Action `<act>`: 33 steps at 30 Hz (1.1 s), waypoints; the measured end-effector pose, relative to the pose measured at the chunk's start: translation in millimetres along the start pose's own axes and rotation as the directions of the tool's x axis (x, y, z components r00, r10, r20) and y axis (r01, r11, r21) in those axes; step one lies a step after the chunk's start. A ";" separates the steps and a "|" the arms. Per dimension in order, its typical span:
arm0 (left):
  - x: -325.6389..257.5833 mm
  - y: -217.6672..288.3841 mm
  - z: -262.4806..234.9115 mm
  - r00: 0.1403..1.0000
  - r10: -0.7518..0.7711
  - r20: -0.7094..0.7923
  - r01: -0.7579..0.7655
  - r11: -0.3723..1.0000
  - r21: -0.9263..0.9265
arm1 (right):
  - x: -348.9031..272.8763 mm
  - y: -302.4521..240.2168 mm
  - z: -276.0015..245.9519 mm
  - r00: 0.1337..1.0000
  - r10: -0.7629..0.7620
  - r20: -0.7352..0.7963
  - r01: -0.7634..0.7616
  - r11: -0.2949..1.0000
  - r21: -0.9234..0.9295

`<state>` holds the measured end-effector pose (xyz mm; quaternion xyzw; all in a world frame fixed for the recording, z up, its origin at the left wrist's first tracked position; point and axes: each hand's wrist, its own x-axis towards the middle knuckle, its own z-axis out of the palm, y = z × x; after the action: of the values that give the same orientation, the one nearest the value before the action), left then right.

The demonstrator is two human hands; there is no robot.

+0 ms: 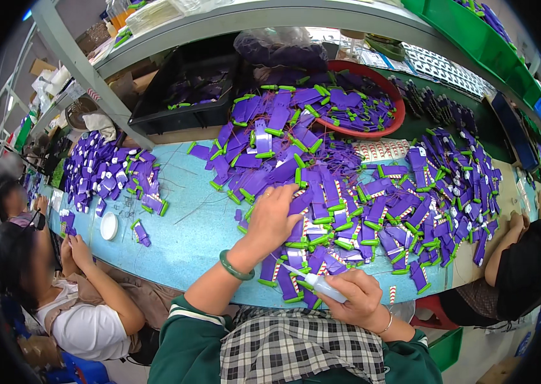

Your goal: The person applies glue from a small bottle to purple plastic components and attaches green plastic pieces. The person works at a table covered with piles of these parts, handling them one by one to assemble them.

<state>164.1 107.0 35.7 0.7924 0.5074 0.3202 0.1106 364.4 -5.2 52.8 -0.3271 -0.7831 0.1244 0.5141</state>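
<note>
Over the middle of a large heap of flat purple pieces with bright green ends (321, 238), my left hand (271, 221) lies palm down, a green bangle at its wrist. Its fingertips touch the pieces, with thumb and fingers apart. Closer to me, my right hand (361, 299) is closed round a small translucent squeeze bottle (326, 288) with a thin nozzle. That nozzle points up and left, above pieces at the table's near edge. Red-and-white striped strips show on many pieces, and thin wires run among them.
A red basin (396, 114) and a black crate (177, 121) hold more purple pieces at the back. On the blue table (187, 256), a small white cup (109, 226) stands near another purple pile (101, 168). Co-workers sit left and right. A metal shelf (270, 18) spans overhead.
</note>
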 end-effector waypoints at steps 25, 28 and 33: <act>-19.3 -28.8 -6.8 0.978 -0.201 -0.051 0.197 0.978 -0.068 | -14.1 14.0 -6.5 1.000 0.023 -0.008 -0.022 0.999 0.042; -29.2 -34.9 -14.8 0.982 -0.164 -0.098 0.154 0.983 -0.099 | -13.8 12.2 -8.0 0.999 0.036 0.024 -0.037 0.998 0.049; -51.8 -44.9 -52.9 0.879 -0.398 -0.261 0.276 0.873 -0.403 | -12.9 12.0 -12.7 0.999 0.033 0.015 -0.033 0.999 0.003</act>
<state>83.9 74.5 33.6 0.5906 0.5847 0.5117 0.2180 383.6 -6.3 42.7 -0.3384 -0.7811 0.1367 0.5067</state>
